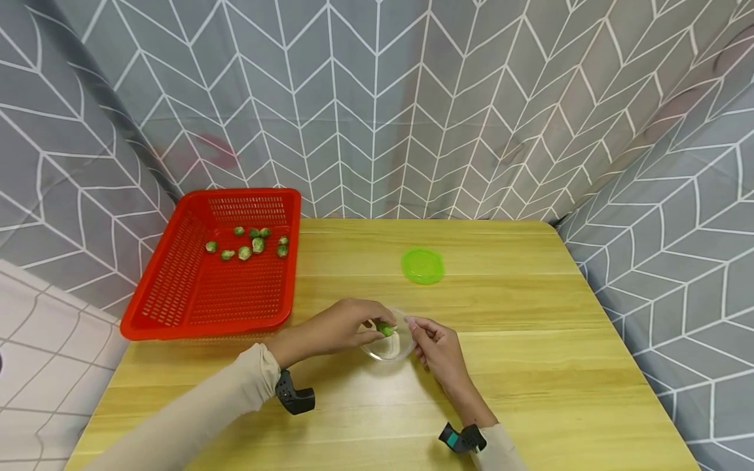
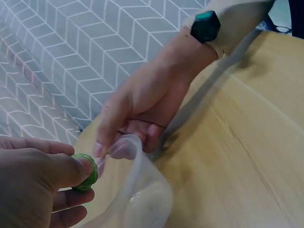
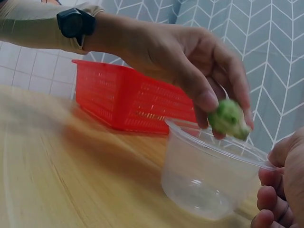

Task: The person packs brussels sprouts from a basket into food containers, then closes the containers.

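Between thumb and fingers, my left hand (image 1: pixel 359 322) pinches a Brussels sprout (image 3: pixel 229 118) just over the mouth of a clear plastic container (image 1: pixel 389 353). In the right wrist view the sprout hangs at rim height, its pale stem end tilted down. My right hand (image 1: pixel 438 350) pinches the container's rim on the right side, thumb on top and the other fingers curled below. The container (image 3: pixel 204 171) looks see-through, with no sprout visible inside it.
A red plastic basket (image 1: pixel 203 320) stands at the left of the wooden table (image 1: pixel 530 340), holding several Brussels sprouts (image 1: pixel 244 253). Behind the container lies a green lid (image 1: pixel 423 265). Grey patterned curtains (image 1: pixel 377 111) enclose the back and sides.
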{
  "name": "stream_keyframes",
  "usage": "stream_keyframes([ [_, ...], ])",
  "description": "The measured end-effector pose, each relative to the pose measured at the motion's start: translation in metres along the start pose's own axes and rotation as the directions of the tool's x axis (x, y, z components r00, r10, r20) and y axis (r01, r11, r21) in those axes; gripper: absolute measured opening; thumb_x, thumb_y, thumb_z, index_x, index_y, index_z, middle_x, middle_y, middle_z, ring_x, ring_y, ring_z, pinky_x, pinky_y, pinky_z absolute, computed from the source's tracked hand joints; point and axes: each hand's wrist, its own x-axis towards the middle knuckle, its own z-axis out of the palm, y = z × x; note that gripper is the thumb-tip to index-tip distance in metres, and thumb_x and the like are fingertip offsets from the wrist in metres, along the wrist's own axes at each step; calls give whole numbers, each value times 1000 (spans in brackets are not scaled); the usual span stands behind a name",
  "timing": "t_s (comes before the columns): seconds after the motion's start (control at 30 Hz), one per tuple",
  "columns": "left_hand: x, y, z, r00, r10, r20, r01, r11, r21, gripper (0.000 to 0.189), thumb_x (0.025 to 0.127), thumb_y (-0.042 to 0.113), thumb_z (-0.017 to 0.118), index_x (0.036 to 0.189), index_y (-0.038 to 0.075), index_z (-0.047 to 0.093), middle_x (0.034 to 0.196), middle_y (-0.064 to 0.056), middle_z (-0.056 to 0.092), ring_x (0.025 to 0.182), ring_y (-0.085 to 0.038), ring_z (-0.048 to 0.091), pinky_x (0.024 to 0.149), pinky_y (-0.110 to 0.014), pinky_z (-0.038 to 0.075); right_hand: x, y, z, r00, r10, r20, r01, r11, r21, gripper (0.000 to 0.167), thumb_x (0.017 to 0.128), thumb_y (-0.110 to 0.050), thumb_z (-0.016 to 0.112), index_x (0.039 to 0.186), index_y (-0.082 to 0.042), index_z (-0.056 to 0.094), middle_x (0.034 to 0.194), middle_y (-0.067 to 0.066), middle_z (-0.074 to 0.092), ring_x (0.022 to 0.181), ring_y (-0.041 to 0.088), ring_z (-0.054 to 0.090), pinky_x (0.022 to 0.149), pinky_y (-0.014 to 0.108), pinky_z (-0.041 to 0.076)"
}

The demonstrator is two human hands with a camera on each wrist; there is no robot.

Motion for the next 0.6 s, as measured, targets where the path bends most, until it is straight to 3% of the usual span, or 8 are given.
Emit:
stream_keyframes([
  [0.23, 15, -9, 9, 999, 25, 36, -29, 994, 110, 25, 90, 13, 77, 114, 17, 72, 112, 8, 71, 102, -6, 64, 90, -26, 53, 8, -3, 2, 999, -30, -12, 29, 999, -33, 23, 97, -27, 69, 109, -9, 76, 69, 8, 57, 51, 13, 48, 41, 21, 38],
  [0.4, 22, -15, 12, 998, 20, 56, -30, 985, 172, 24, 91, 14, 77, 114, 17, 73, 112, 8, 71, 102, -7, 65, 91, -27, 54, 14, -3, 3, 999, -33, -21, 32, 999, -28, 25, 98, -25, 68, 109, -4, 75, 67, 7, 58, 51, 13, 48, 39, 21, 39],
  [0.6, 27, -15, 12, 996, 33, 80, -49, 978, 201, 23, 91, 15, 77, 114, 14, 73, 108, 7, 72, 98, -8, 65, 90, -27, 54, 18, -1, 4, 999, -47, -16, 47, 999, -16, 26, 98, -27, 69, 110, -5, 75, 67, 5, 59, 51, 12, 49, 40, 20, 40],
])
